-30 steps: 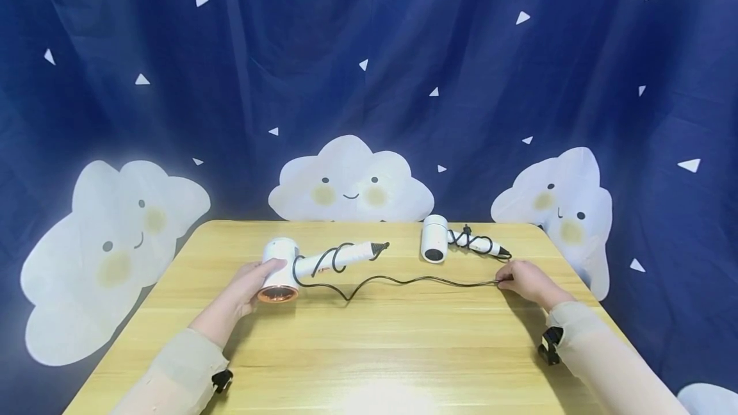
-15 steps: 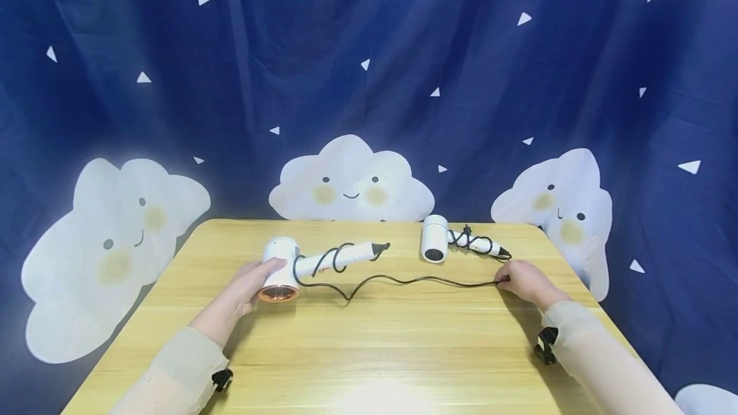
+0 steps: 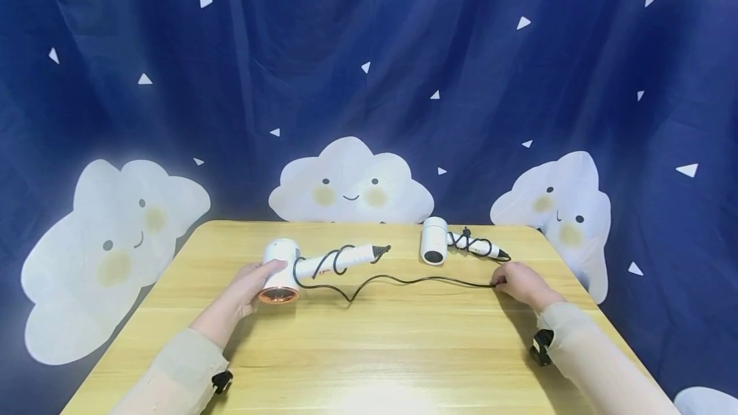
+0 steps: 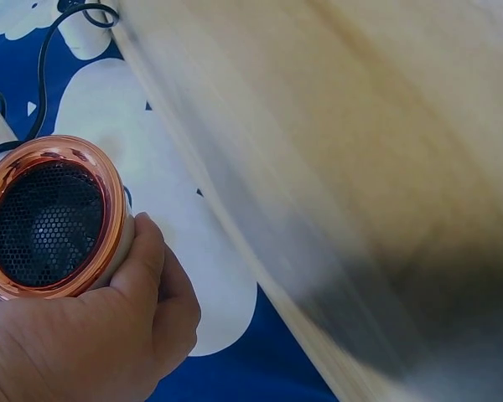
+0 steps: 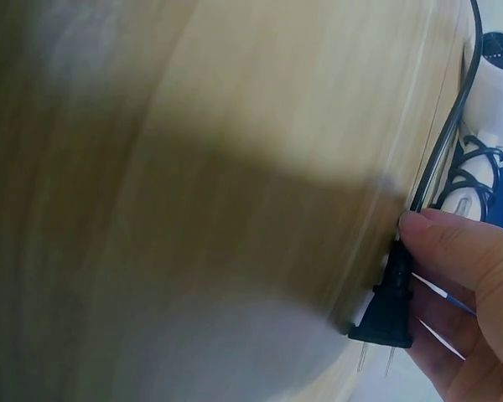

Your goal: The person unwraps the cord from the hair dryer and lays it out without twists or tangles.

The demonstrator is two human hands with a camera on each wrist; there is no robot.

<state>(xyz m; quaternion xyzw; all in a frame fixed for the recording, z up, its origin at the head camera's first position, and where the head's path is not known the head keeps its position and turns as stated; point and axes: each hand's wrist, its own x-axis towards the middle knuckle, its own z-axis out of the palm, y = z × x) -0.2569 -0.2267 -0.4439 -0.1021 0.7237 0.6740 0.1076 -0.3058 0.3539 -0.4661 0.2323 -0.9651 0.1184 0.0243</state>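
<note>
A white hair dryer with a copper-coloured ring lies at the left of the table. My left hand grips it by its head, thumb on top. Part of the dryer's black cord is looped round the handle; the rest of the cord stretches in a wavy line to the right. At that end my right hand pinches the cord at the plug. In the right wrist view the black plug hangs below my thumb and fingers, its two prongs pointing down; the head view hides it.
Behind the cord, near the back edge, lies a second white hair dryer with its black cord wound round its handle. The wooden table ends at a blue curtain printed with clouds.
My right hand has shifted slightly left and nearer to me, still pinching the cord end. The left hand and its hair dryer have stayed in place.
</note>
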